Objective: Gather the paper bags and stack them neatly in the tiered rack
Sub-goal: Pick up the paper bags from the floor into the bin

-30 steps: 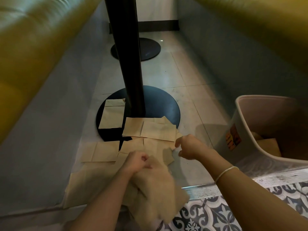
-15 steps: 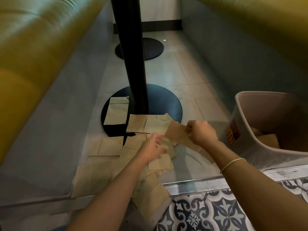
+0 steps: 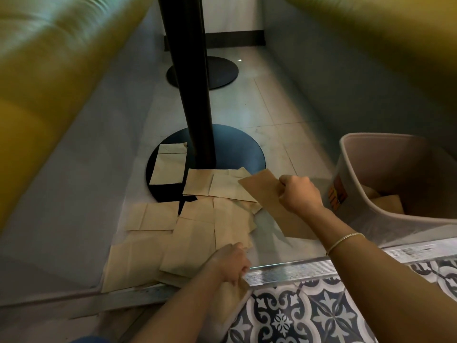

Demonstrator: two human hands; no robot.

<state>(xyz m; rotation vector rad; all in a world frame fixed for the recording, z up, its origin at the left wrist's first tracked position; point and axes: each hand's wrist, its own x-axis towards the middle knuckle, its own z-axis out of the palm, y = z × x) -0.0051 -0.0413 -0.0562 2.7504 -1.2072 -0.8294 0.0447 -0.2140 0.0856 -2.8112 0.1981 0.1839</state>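
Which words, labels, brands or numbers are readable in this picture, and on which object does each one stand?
Nothing is readable.
Orange and yellow label on the outer wall of the plastic bin: it has dark marks, but they are too blurred to read.
Paper bags on the floor: plain, no print visible.

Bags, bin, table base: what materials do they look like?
Bags: thin brown kraft paper, matte, with creased folds; the one in the right hand holds flat.
Bin: probably moulded plastic, pale and smooth, with a rounded rim and slightly translucent wall.
Table base: likely painted metal, dark, flat disc with a dull sheen; can't confirm.
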